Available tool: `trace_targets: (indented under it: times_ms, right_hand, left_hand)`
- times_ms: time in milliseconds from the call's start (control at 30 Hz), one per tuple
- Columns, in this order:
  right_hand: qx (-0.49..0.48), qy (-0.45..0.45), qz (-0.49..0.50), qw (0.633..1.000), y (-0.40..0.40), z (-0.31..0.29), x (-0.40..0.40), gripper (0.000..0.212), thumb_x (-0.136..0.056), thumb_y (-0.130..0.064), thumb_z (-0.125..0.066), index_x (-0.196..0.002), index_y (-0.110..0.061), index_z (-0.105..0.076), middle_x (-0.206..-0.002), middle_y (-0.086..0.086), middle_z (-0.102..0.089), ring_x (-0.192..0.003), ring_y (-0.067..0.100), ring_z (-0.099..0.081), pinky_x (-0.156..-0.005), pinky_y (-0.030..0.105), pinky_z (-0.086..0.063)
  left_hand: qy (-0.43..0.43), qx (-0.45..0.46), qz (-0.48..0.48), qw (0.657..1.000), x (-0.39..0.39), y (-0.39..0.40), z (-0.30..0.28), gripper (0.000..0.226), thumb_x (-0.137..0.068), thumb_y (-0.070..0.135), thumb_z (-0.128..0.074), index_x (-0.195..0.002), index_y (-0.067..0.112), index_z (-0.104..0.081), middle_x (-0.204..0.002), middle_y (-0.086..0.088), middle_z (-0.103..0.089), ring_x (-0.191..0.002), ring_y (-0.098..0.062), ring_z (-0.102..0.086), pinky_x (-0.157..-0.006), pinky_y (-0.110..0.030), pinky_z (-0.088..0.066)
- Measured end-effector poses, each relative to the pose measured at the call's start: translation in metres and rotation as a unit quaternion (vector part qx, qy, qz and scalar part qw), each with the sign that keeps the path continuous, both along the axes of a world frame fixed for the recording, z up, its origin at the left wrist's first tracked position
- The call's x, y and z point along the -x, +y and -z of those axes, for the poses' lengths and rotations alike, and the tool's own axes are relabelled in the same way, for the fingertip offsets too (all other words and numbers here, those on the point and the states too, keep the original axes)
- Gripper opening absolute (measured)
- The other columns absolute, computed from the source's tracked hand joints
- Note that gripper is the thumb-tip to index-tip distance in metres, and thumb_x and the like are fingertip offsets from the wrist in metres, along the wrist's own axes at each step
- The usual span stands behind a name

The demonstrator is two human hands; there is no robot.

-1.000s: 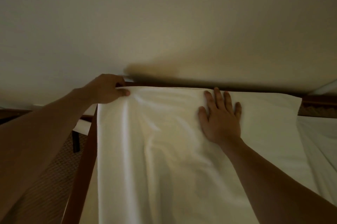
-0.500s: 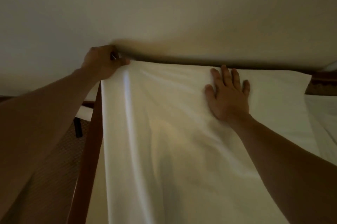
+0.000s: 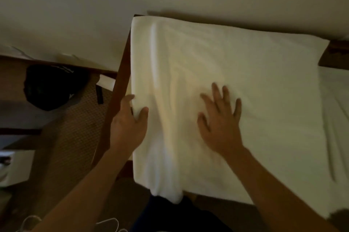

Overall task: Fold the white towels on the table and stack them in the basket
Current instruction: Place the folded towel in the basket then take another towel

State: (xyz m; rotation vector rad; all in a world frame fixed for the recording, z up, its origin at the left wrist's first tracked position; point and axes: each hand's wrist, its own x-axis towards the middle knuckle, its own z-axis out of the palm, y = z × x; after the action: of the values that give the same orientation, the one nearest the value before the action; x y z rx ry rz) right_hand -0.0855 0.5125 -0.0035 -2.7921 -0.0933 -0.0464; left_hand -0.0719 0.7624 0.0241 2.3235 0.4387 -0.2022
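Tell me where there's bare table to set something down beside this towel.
Little: a dark wood patch at the far right corner, and a strip along the towel's left edge, where the left hand is. A second towel crowds the right.

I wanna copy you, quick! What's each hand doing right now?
Left hand: pinching the white towel's left edge.
Right hand: open, fingers spread flat on the towel.

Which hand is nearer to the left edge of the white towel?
The left hand. It grips the white towel right at its left edge, beside the wooden table rim. The right hand lies flat further in, near the towel's middle.
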Motion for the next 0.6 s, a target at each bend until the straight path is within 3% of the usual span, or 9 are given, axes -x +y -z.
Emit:
trace_targets:
  times_ms: [100,267,367,467,600]
  right_hand:
    - [0.037,0.038,-0.02,0.998,0.008,0.01,0.082,0.058,-0.098,-0.041,-0.041,-0.153,-0.022,-0.044,-0.169,0.008,-0.02,-0.157,0.033,-0.01,-0.12,0.068,-0.011]
    - [0.093,0.092,-0.01,0.991,0.009,0.02,0.132,0.065,-0.102,-0.053,-0.033,-0.162,-0.028,-0.024,-0.171,0.006,-0.013,-0.157,0.033,-0.005,-0.121,0.067,-0.007]
    - [0.1,0.097,-0.006,0.99,0.008,0.021,0.132,0.066,-0.102,-0.055,-0.029,-0.163,-0.029,-0.021,-0.171,0.005,-0.012,-0.158,0.032,-0.004,-0.121,0.066,-0.006]
    - [0.095,0.108,-0.021,0.989,0.008,0.02,0.133,0.066,-0.103,-0.057,-0.022,-0.163,-0.03,-0.017,-0.171,0.003,-0.007,-0.158,0.031,-0.001,-0.122,0.066,-0.005]
    - [0.094,0.097,-0.012,0.991,0.012,0.018,0.133,0.065,-0.103,-0.055,-0.024,-0.162,-0.027,-0.023,-0.171,0.006,-0.009,-0.158,0.033,-0.002,-0.12,0.068,-0.006]
  left_hand:
    - [-0.003,-0.029,-0.003,1.0,0.059,-0.005,0.002,0.053,-0.101,0.041,-0.056,-0.147,0.026,-0.034,-0.089,0.007,-0.062,-0.078,-0.013,-0.062,-0.075,-0.041,-0.056]
    - [-0.061,-0.081,0.048,0.994,0.124,-0.001,0.008,0.048,-0.103,0.042,-0.049,-0.144,0.021,-0.035,-0.092,-0.008,-0.068,-0.076,-0.03,-0.067,-0.063,-0.042,-0.056]
    - [-0.089,-0.094,0.019,0.991,0.115,0.033,0.007,0.037,-0.106,0.04,-0.044,-0.139,0.023,-0.037,-0.109,-0.013,-0.068,-0.089,-0.033,-0.068,-0.072,-0.049,-0.059]
    - [-0.058,-0.167,0.003,0.984,0.092,0.085,0.008,0.037,-0.107,0.043,-0.041,-0.139,0.025,-0.037,-0.111,-0.012,-0.066,-0.09,-0.032,-0.065,-0.074,-0.047,-0.054]
    - [-0.074,-0.269,0.038,0.96,0.091,0.088,0.015,0.038,-0.103,0.029,-0.053,-0.139,0.016,-0.048,-0.137,-0.018,-0.052,-0.121,-0.041,-0.053,-0.096,-0.058,-0.044]
